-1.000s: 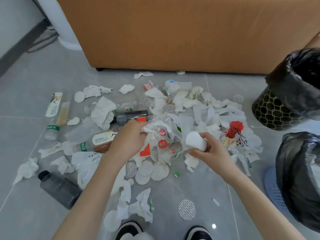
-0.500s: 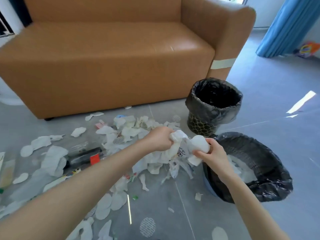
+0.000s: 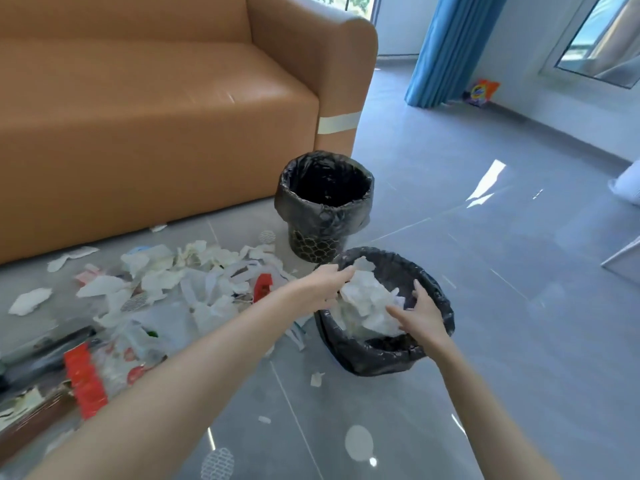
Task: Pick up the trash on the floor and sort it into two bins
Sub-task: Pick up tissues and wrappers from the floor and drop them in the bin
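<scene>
Two bins lined with black bags stand on the grey floor: the far bin with a gold honeycomb base, and the near bin with white paper inside. My left hand is at the near bin's left rim, fingers curled on a wad of white tissue paper that hangs over the opening. My right hand hovers over the same bin with fingers spread, touching the wad's right side. A pile of white tissues, wrappers and plastic lies on the floor to the left.
An orange sofa stands behind the pile and the far bin. A red wrapper and bottles lie at the lower left. Round white pads dot the floor near me. A blue curtain hangs at the back right.
Both hands lifted tissue from the pile and carried it right, over the near bin. My right hand has opened and let go of its white wad. The view swung right.
</scene>
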The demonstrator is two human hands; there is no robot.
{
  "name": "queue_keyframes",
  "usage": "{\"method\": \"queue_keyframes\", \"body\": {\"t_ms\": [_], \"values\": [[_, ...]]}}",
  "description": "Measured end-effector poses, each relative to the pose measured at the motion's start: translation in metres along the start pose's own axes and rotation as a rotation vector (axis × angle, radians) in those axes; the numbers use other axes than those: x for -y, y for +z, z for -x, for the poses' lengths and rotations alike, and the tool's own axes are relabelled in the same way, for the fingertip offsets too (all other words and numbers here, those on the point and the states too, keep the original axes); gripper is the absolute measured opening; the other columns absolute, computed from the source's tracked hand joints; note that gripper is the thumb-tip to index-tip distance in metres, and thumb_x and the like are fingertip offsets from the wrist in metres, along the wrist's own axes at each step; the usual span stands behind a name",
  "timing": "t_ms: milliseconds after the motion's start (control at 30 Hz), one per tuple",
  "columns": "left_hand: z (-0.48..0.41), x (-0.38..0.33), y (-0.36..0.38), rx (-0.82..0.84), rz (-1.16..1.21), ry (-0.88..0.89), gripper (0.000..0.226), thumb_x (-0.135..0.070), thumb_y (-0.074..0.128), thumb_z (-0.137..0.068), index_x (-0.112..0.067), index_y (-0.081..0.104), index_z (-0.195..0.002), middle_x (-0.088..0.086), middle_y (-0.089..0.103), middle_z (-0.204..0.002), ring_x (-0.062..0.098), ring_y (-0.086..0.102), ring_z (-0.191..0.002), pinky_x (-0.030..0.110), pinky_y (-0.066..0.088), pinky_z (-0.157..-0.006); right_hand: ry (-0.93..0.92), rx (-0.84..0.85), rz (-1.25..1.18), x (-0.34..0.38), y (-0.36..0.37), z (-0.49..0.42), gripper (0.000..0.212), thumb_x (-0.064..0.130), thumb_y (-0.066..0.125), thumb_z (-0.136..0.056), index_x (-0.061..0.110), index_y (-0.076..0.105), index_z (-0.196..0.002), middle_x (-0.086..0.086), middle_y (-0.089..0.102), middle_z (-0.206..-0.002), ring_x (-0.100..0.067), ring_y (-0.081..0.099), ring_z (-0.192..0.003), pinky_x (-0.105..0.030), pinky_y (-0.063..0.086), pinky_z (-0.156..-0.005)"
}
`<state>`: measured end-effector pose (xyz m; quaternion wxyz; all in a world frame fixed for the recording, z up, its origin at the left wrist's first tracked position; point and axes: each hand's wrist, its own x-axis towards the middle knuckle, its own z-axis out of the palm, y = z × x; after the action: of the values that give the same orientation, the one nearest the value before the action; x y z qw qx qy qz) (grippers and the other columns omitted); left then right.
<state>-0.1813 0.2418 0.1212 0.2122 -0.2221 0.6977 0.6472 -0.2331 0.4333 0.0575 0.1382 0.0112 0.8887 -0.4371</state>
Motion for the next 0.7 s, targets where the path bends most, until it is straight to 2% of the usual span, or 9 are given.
{"method": "queue_keyframes", "body": {"t_ms": [67,133,167,200,267,367,467,567,700], "values": [[0.001,0.012,-0.006,-0.023,-0.055,0.017,0.042,-0.038,0.038,-0.099,-0.022,0.037,-0.139,0.004,0.039,-0.142,0.022,0.047,-0.12,0.035,0.037,-0.102,-0.058,-0.053,0.067,-0.001,-0.003,0.007,0.071,0.021,0.066,-0.085,0.017,0.031,-0.147,-0.006,0.04,-0.145,-0.025,0.047,-0.125,-0.041,0.042,-0.102],[0.001,0.02,-0.013,-0.047,-0.039,0.029,0.049,-0.035,0.038,-0.1,-0.02,0.028,-0.146,0.001,0.043,-0.143,0.019,0.053,-0.114,0.035,0.04,-0.101,-0.131,-0.096,0.037,0.005,-0.003,0.02,0.047,0.02,0.064,-0.087,0.018,0.051,-0.132,-0.004,0.057,-0.128,-0.018,0.058,-0.107,-0.03,0.048,-0.088],[0.001,0.023,-0.016,-0.067,-0.025,0.032,0.047,-0.033,0.038,-0.1,-0.019,0.03,-0.145,0.001,0.047,-0.14,0.018,0.055,-0.111,0.035,0.042,-0.1,-0.153,-0.089,-0.002,0.009,-0.002,0.029,0.034,0.021,0.064,-0.088,0.02,0.059,-0.121,-0.001,0.064,-0.115,-0.013,0.062,-0.095,-0.025,0.05,-0.078],[0.002,0.026,-0.018,-0.094,-0.007,0.037,0.044,-0.031,0.039,-0.1,-0.02,0.034,-0.143,0.0,0.051,-0.136,0.018,0.057,-0.11,0.035,0.044,-0.098,-0.17,-0.061,-0.04,0.013,0.001,0.037,0.023,0.022,0.065,-0.087,0.022,0.064,-0.11,0.001,0.068,-0.104,-0.01,0.064,-0.085,-0.024,0.053,-0.071],[0.002,0.034,-0.021,-0.143,0.055,0.057,0.037,-0.026,0.043,-0.099,-0.021,0.044,-0.136,-0.002,0.059,-0.126,0.017,0.06,-0.107,0.034,0.047,-0.095,-0.167,0.026,-0.089,0.015,0.007,0.053,0.01,0.021,0.065,-0.086,0.022,0.069,-0.096,0.002,0.071,-0.087,-0.013,0.067,-0.074,-0.031,0.058,-0.068],[0.001,0.057,-0.019,-0.195,0.155,0.077,0.029,-0.021,0.046,-0.098,-0.02,0.055,-0.126,-0.006,0.067,-0.105,0.013,0.065,-0.092,0.029,0.052,-0.082,-0.12,0.216,-0.099,0.005,0.025,0.076,0.008,0.016,0.065,-0.085,0.019,0.07,-0.09,-0.002,0.071,-0.077,-0.015,0.065,-0.066,-0.031,0.058,-0.068],[0.0,0.089,-0.018,-0.282,0.216,0.065,0.025,-0.019,0.043,-0.099,-0.017,0.06,-0.117,-0.005,0.068,-0.097,0.01,0.063,-0.077,0.02,0.051,-0.064,-0.1,0.366,0.019,-0.018,0.046,0.085,0.009,0.022,0.064,-0.082,0.026,0.07,-0.088,0.008,0.07,-0.077,-0.008,0.064,-0.068,-0.029,0.056,-0.071],[-0.005,0.123,-0.018,-0.31,0.18,-0.012,0.026,-0.021,0.041,-0.1,-0.016,0.06,-0.117,-0.003,0.067,-0.1,0.012,0.062,-0.08,0.023,0.05,-0.07,-0.054,0.459,0.167,-0.052,0.07,0.084,0.014,0.021,0.061,-0.084,0.024,0.069,-0.095,0.007,0.07,-0.087,-0.011,0.067,-0.083,-0.025,0.052,-0.079],[-0.013,0.161,-0.016,-0.311,0.119,-0.096,0.024,-0.022,0.041,-0.1,-0.019,0.058,-0.116,-0.005,0.064,-0.1,0.01,0.06,-0.079,0.022,0.047,-0.07,0.069,0.441,0.295,-0.099,0.097,0.076,0.027,0.012,0.057,-0.086,0.015,0.065,-0.111,-0.003,0.066,-0.112,-0.018,0.06,-0.104,-0.017,0.039,-0.075]]}}
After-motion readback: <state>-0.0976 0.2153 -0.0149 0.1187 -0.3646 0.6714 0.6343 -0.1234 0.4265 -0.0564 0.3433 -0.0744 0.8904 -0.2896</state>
